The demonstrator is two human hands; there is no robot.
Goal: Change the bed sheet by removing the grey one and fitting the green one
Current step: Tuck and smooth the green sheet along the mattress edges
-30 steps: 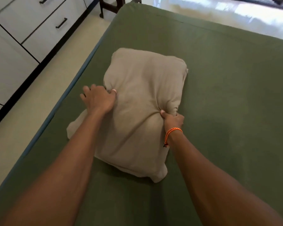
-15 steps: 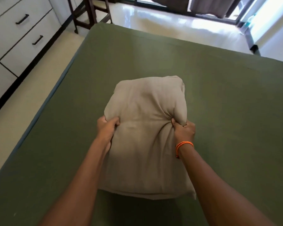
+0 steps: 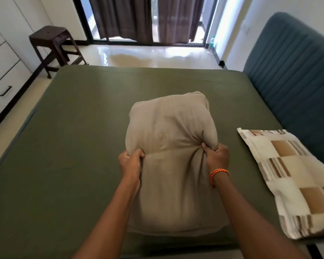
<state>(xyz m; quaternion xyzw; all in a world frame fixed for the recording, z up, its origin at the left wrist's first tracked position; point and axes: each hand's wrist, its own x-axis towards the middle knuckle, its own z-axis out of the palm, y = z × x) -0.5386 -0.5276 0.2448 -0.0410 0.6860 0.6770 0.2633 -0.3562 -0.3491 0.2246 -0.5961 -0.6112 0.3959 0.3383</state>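
The green sheet (image 3: pixel 79 150) lies smooth over the whole mattress. A beige pillow (image 3: pixel 168 128) is held over the middle of the bed, its far end tilted up. My left hand (image 3: pixel 131 163) grips its left side and my right hand (image 3: pixel 216 156), with an orange band on the wrist, grips its right side, bunching the fabric. No grey sheet is in view.
A checked brown and cream pillow (image 3: pixel 292 180) lies at the right by the blue padded headboard (image 3: pixel 295 71). A dark wooden stool (image 3: pixel 52 43) stands on the floor beyond the bed's far left corner. White drawers (image 3: pixel 2 71) line the left wall. Curtains (image 3: pixel 144 17) hang at the far window.
Both hands have carried the beige pillow rightward and lifted it toward the headboard side. My view has swung up, bringing the checked pillow, headboard and window into sight.
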